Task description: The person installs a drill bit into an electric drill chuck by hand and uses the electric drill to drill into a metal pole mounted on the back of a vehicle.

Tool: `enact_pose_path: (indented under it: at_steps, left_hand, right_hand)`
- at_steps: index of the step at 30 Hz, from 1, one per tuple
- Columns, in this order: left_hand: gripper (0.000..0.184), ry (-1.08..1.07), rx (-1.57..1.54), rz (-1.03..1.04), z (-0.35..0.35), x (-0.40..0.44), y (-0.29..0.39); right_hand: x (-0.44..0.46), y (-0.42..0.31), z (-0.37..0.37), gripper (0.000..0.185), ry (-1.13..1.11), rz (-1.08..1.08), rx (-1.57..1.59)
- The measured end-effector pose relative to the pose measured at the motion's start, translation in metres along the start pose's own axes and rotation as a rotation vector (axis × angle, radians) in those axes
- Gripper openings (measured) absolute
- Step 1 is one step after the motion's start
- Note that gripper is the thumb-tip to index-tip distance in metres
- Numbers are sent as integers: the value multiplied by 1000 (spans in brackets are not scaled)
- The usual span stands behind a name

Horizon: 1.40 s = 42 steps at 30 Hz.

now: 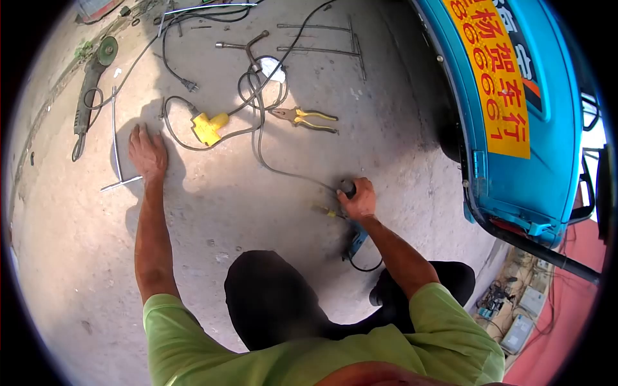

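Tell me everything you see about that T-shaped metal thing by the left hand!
The T-shaped tool is thin, silvery and metal-looking: a long rod with a crossbar at the near end. It lies on the grey ground beside the left hand, not held. A dark cord crosses near its far end. I can't tell whether the crossbar touches the wrist.

A head-worn camera looks down at the ground (206, 206).

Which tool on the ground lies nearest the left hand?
The silver T-shaped bar, just to the left of the left hand; the angle grinder and the pliers both lie farther off.
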<state>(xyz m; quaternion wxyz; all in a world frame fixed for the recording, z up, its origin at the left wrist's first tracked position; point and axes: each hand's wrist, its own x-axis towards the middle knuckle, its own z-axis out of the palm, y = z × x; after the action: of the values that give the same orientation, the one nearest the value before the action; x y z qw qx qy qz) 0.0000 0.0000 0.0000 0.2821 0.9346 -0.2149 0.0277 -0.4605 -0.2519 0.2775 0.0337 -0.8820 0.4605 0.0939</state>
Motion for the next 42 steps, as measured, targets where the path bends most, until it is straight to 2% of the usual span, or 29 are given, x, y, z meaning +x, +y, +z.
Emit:
enact_pose_path:
  at_steps: [2,3,5,9,12,14,18,20,23,26,28,32,34,37,42]
  left_hand:
    - [49,12,-2,24,-11,-3,-1]
    - [48,110,251,133,-107,86,-85]
    - [48,135,297,135,-117,89,-90]
    - [49,158,320,153,-115,89,-87]
    - [50,138,330,145,-117,91,-84]
    - [50,102,359,130,-117,93,-86]
    - [51,64,390,82,-115,96,-86]
    - [52,58,380,93,-116,98,-86]
    - [52,61,355,114,-115,101,-85]
    - [51,54,348,103,-119,105,-79]
    - [52,62,389,84,-110,105,-82]
    - [54,26,395,75,-118,105,-79]
    - [55,8,384,60,-119,108,-75]
    - [57,3,404,55,-118,107,-79]
    - [58,-27,390,32,-119,107,-78]
  right_hand:
    - [-12,-9,2,41,5,-22,-12]
    - [14,-107,98,42,-8,-87,276]
    - [17,-116,104,44,-17,-121,326]
    - [46,-113,115,38,47,159,789]
    - [149,-124,121,39,110,276,978]
    - [230,-132,130,34,103,337,967]
    - [358,-191,87,29,168,229,837]
    - [407,-217,66,29,88,263,829]
    - [483,-232,68,35,149,91,608]
    - [533,-251,57,51,122,121,493]
    - [583,-247,79,62,179,134,339]
    - [627,-253,84,65,190,111,304]
    - [661,-244,91,51,100,13,231]
    - [651,-254,81,37,145,15,152]
    - [623,-260,66,33,164,-29,116]
